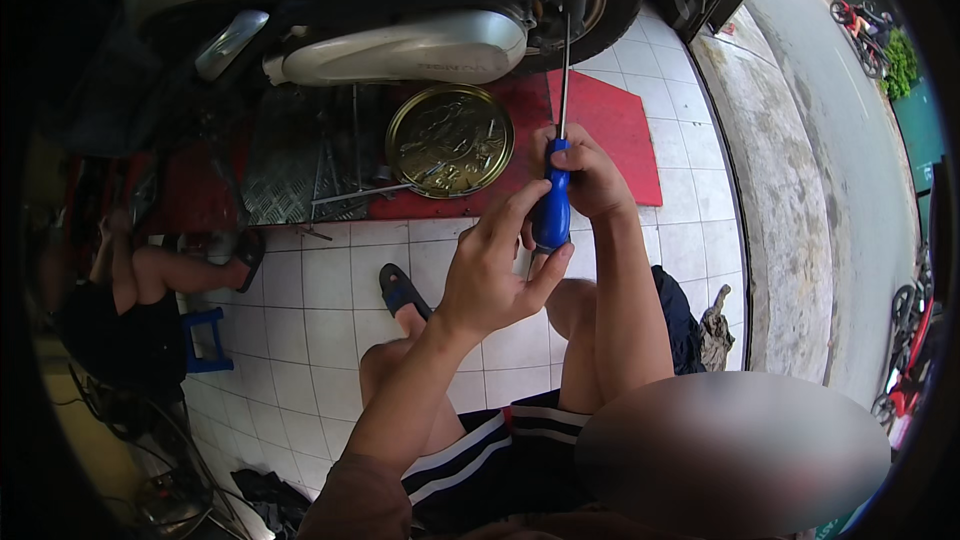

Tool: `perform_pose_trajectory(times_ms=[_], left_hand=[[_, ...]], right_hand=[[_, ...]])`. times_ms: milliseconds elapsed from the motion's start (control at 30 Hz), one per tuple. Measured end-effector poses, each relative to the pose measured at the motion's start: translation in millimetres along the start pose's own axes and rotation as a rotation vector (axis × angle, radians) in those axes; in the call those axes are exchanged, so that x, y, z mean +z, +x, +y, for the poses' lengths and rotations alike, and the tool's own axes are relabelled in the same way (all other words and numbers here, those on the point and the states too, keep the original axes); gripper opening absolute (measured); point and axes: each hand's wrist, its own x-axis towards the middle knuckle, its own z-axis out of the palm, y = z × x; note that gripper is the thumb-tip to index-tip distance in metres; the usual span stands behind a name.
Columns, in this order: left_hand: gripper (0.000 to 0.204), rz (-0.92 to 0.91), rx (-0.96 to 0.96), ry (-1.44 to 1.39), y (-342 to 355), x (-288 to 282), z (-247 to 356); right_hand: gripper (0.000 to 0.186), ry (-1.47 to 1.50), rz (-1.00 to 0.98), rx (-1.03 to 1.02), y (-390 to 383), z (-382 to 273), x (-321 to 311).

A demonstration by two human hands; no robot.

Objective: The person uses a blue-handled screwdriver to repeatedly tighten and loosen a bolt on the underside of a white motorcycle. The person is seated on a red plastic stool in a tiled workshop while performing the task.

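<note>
The long screwdriver with a glossy blue handle and slim metal shaft (pixel 556 180) runs near to far toward the round black tyre (pixel 622 25), clamped by the bare right hand (pixel 597 180) farther along and the bare left hand (pixel 490 268) around its near butt.

Left: a seated co-worker (pixel 110 325) in dark clothing beside a low blue plastic stool (pixel 221 342), the latter on white floor tiles (pixel 326 280). Right: a crumpled greyish cloth (pixel 716 335) near the tile edge; beyond it, a rough concrete strip (pixel 790 195), then a grey road (pixel 840 130). Far right: a red motorbike (pixel 862 38) close to green foliage (pixel 902 70); below, a second motorbike (pixel 908 345)
</note>
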Motion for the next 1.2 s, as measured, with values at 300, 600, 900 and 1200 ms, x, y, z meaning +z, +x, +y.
perform_pose_trajectory(times_ms=[300,600,900,1200], left_hand=[[0.054,0.017,0.029,0.039,-2,10,-2],[0.050,-0.057,0.018,0.022,0,7,3],[0.047,-0.423,-0.123,-0.176,-14,18,-12],[0.047,-0.407,-0.100,-0.129,-46,15,-22]], right_hand=[[0.020,-0.109,-0.038,0.010,-2,-3,0],[0.018,-0.190,-0.065,0.008,-5,-6,2],[0.025,-0.215,0.430,-0.056,19,-18,-20],[0.024,-0.400,0.754,-0.373,118,-41,-50]])
